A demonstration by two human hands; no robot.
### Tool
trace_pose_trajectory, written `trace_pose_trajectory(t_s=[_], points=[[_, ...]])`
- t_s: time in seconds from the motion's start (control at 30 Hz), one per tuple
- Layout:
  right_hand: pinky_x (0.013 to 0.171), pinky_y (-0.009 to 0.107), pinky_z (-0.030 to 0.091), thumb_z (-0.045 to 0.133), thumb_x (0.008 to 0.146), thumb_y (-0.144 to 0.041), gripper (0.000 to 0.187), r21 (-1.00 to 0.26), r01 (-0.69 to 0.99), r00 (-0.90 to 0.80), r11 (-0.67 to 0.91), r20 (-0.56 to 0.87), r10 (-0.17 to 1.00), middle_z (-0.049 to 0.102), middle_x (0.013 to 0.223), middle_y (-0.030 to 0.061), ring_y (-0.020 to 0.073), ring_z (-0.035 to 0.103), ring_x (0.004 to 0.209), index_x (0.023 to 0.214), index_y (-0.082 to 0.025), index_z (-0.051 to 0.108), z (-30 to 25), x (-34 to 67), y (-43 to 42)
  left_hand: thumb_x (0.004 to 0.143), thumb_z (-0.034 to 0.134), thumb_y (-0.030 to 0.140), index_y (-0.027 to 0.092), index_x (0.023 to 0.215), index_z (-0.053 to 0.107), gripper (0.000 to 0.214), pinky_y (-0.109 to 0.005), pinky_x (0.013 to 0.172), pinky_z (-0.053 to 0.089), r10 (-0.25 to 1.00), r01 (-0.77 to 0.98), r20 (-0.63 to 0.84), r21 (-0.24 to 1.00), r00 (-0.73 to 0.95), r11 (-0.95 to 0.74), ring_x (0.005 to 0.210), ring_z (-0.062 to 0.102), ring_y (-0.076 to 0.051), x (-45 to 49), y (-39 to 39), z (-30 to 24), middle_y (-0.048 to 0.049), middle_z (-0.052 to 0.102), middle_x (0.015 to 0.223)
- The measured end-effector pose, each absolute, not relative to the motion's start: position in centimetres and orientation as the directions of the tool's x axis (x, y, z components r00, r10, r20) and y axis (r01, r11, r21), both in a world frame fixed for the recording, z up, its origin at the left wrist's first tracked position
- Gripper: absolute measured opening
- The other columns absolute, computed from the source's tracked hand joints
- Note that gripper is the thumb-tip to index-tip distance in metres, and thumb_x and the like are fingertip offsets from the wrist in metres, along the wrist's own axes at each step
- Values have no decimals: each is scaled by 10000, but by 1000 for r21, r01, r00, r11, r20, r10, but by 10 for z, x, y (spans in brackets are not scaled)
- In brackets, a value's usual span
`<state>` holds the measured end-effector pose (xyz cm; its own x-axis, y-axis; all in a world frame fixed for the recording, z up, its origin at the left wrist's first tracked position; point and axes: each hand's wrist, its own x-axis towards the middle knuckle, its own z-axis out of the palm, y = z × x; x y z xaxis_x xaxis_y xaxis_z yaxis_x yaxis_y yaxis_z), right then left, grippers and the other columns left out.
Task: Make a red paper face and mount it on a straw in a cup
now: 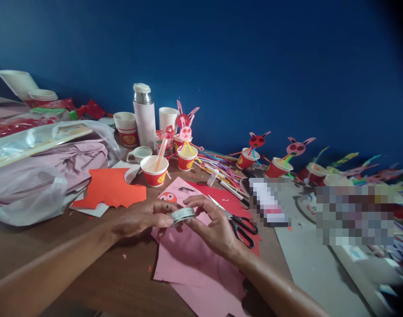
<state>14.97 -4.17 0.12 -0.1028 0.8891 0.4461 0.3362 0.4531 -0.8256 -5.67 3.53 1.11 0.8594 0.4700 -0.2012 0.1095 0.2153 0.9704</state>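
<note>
Between my two hands is a small pale roll of tape (183,215), held over the pink paper. My left hand (142,220) pinches its left side with thumb and fingers. On the other side, my right hand (214,222) grips it, fingers bent over the top edge and thumb below. Under them lie pink paper sheets (184,259), with a small orange cut-out face (168,197) near my left fingers. Black-handled scissors (242,226) rest right of my right hand, partly on red paper (217,193).
Paper cups with rabbit-faced figures (185,132) stand along the back, near a white thermos (144,119). Colourful straws (217,165) lie behind the papers. Cut orange paper (115,189) and a plastic bag (29,189) are at left. A phone-like object (267,202), blurred out, lies right.
</note>
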Motion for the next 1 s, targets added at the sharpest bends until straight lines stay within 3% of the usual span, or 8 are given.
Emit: trace_pose_trajectory(t_s=[0.13,0.23,0.4,0.6,0.83,1.0], points=[[704,277,470,675,855,-266,103,-756,497,-160,425,402,902,684,879,16,151,617,786,933,-210,636,9,146,-48,822,601,458,155,875,672,316,-227,572,384,473,136,-250,955,845,263,600,496,-118,-55,31,10,-36,624,712],[694,281,457,668,856,-257,69,-722,530,-202,444,401,893,662,827,8,149,596,753,893,-211,633,13,142,-50,751,624,406,134,816,669,283,-223,554,355,447,148,-278,941,850,304,574,466,-113,-53,30,13,-23,594,654],[695,270,461,681,856,-280,88,-785,422,-206,454,404,891,658,814,3,140,586,744,899,-215,640,9,138,-51,662,579,327,126,769,690,254,-236,570,366,392,128,-230,955,891,269,592,499,-134,-52,32,15,-51,656,685],[679,257,477,690,853,-346,171,-858,319,-176,402,363,915,666,840,7,137,603,741,963,-220,654,-3,143,-48,591,555,211,123,791,705,265,-219,527,385,370,111,-257,921,893,373,548,514,-117,-51,30,20,-47,686,694],[661,263,452,671,849,-247,48,-756,525,-171,392,357,918,658,803,-4,135,587,708,891,-225,660,7,138,-51,783,661,356,153,849,671,213,-199,487,370,429,136,-296,921,853,366,559,543,-116,-46,25,19,-32,676,700],[671,273,466,664,832,-200,39,-729,537,-178,424,394,902,665,782,-11,140,603,723,858,-228,657,13,134,-52,747,751,387,128,843,658,291,-194,562,429,426,67,-278,892,861,446,599,584,-108,-47,26,11,-40,679,720]])
